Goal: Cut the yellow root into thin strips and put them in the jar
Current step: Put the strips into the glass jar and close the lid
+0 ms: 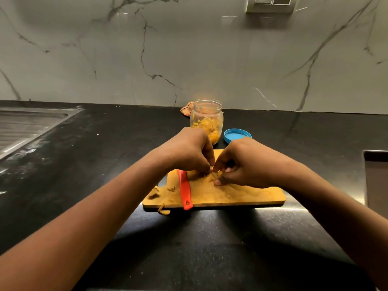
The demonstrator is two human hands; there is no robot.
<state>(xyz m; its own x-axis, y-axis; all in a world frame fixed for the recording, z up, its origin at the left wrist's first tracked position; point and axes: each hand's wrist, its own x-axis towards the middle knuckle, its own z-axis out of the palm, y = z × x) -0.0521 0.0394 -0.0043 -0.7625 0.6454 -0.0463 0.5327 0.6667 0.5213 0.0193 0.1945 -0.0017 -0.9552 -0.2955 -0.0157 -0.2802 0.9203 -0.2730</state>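
A wooden cutting board (241, 197) lies on the black counter. My left hand (189, 150) and my right hand (241, 162) meet over its middle, fingertips curled down onto a small pile of yellow root strips (214, 175). Both hands pinch at the strips. A knife with a red handle (185, 191) lies on the board's left part, untouched. Behind the board stands an open glass jar (206, 118), partly filled with yellow strips. Its blue lid (236, 134) lies to the jar's right.
Peel scraps (163, 210) lie on and off the board's left corner. A crumpled cloth (186, 110) sits behind the jar by the marble wall. A steel sink drainboard (25, 127) is at the far left, and a recessed edge (375, 175) at the far right.
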